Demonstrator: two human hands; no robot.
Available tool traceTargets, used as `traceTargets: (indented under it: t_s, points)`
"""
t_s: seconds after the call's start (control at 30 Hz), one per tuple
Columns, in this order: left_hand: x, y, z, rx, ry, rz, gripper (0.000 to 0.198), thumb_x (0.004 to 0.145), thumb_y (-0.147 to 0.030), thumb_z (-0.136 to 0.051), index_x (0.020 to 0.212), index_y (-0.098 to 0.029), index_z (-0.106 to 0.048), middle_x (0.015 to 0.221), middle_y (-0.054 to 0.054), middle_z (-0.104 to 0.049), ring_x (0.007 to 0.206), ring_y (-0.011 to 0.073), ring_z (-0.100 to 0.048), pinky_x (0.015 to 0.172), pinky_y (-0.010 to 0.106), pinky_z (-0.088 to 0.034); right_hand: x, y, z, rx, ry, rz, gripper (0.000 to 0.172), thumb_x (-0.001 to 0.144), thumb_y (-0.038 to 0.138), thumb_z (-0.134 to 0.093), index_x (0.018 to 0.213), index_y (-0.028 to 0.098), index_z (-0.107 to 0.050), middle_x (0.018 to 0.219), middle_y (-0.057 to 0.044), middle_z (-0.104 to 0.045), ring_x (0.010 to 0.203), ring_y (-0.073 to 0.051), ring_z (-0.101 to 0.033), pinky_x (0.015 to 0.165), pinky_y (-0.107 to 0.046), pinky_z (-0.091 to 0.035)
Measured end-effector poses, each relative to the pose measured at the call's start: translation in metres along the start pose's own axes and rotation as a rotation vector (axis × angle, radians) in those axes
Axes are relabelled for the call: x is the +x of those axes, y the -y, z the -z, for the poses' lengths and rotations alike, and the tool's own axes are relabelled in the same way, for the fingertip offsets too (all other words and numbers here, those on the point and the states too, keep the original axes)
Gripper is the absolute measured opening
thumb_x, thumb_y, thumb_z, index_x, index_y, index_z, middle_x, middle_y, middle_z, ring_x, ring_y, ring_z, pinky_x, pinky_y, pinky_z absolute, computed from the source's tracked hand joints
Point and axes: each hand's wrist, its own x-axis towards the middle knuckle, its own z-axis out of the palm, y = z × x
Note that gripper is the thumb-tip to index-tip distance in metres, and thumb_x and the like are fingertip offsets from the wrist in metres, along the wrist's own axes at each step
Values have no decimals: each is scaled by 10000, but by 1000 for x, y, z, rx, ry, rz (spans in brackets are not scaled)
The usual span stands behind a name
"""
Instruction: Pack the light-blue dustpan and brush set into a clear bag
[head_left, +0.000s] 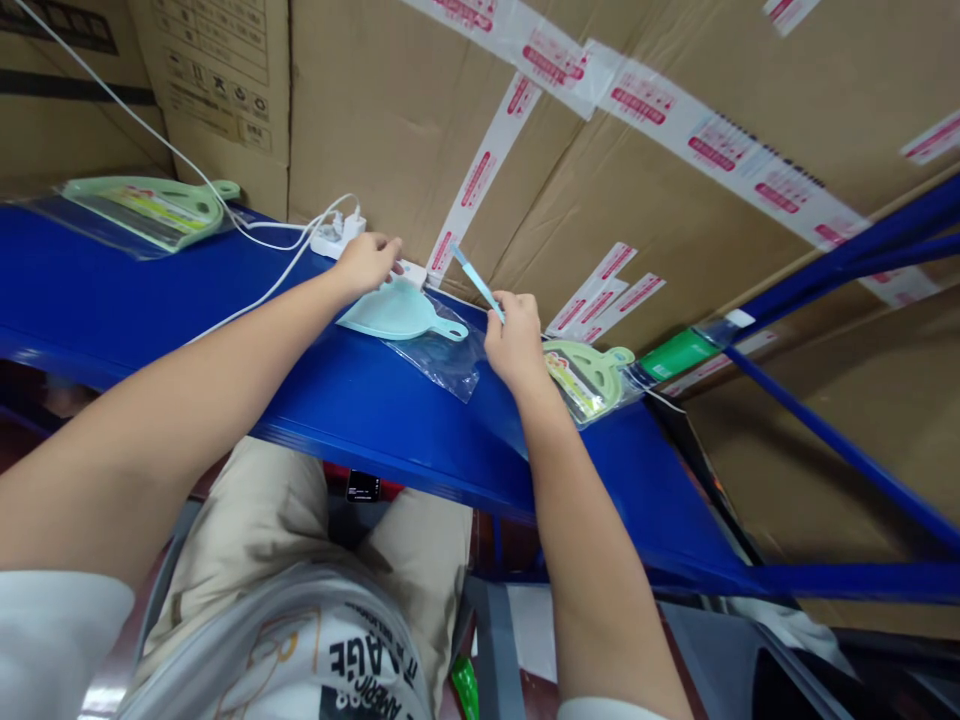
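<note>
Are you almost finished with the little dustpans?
About halfway, it looks like. Done: pale green dustpans lie bagged and labelled on the blue shelf. In hand: your right hand holds a thin blue handle. Left: a pale blue dustpan lies unbagged on a clear bag.

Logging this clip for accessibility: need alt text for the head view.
Two bare hands work over a blue metal shelf: the right hand grips a slim pale-blue plastic strip, and the left hand touches a small white block beside a pale-blue plastic dustpan on a clear plastic bag. A pale-green bagged dustpan lies nearby, before taped cardboard cartons.
</note>
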Motion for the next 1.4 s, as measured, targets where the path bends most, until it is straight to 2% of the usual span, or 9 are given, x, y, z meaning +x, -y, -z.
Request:
traceTargets:
  t_s: [0.1, 0.23, 0.33, 0.43, 0.63, 0.83, 1.07, 1.27, 1.4]
  points:
    - [1, -4, 2, -329, 164, 107, 565, 1019, -577, -305, 1123, -176, -689, 988, 158, -780, 983, 291, -759, 838, 421, -587, -1, 13, -6, 62, 29, 183, 349, 989, 191, -460, 1267, 250, -663, 1087, -101, -554, 1032, -250, -609, 1006, -481, -548]
    - [-2, -9, 17, -548, 323, 105, 730, 967, -725, -225, 1040, -185, -710, 869, 139, -757, 1050, 333, -746, 829, 429, -582, -2, 29, -8, 79, 83, 340, 437, 1006, 175, -478, 1382, 327, -640, 1118, -82, -529, 1044, -229, -591, 975, -452, -561]
    - [-7, -13, 33, -481, 339, 84, 754, 945, -776, -302, 1050, -155, -718, 811, 120, -735, 1066, 354, -724, 845, 451, -555, -2, 35, -4, 56, 123, 336, 492, 995, 163, -497, 1420, 367, -637, 1150, -88, -527, 1080, -235, -588, 979, -445, -567]
    - [-11, -16, 43, -360, 370, 85, 722, 981, -709, -316, 1106, -135, -736, 885, 138, -762, 1066, 328, -701, 860, 440, -543, -2, 38, 1, 58, 173, 302, 506, 976, 157, -516, 1404, 385, -660, 1202, -97, -529, 1123, -253, -582, 1006, -466, -565]
    - [-7, -16, 37, -166, 490, 92, 664, 1001, -621, -276, 1265, -231, -744, 1019, 107, -806, 1011, 268, -739, 815, 387, -580, -1, 39, 4, 50, 217, 314, 506, 951, 113, -489, 1324, 377, -706, 1224, -93, -570, 1212, -274, -565, 1084, -536, -522]
    - [-6, -16, 25, 71, 331, -59, 529, 993, -545, -475, 1353, -230, -702, 1018, 127, -812, 962, 253, -764, 806, 391, -579, 0, 39, -1, 69, 205, 296, 507, 942, 80, -484, 1302, 358, -709, 1261, -93, -578, 1198, -274, -586, 1091, -540, -501]
    - [1, -5, 38, 194, 161, -106, 448, 912, -474, -608, 1236, -210, -770, 981, 117, -806, 925, 243, -751, 781, 371, -567, 1, 36, -15, 144, 168, 139, 336, 983, 221, -519, 1241, 249, -732, 1193, -122, -640, 1125, -265, -639, 1042, -488, -538]
    - [-1, -3, 39, 334, 183, -52, 425, 854, -450, -608, 1114, -169, -795, 966, 129, -794, 900, 265, -737, 747, 359, -541, 1, 39, -19, 120, 265, 44, 312, 935, 192, -571, 1178, 223, -764, 1186, -123, -713, 1139, -269, -672, 1071, -480, -519]
    - [1, 1, 38, 432, 239, -52, 432, 838, -504, -611, 1057, -177, -791, 816, 90, -764, 850, 258, -719, 714, 345, -526, 3, 37, -16, 113, 274, -4, 298, 908, 166, -571, 1106, 239, -780, 1179, -106, -752, 1176, -276, -679, 1115, -501, -493]
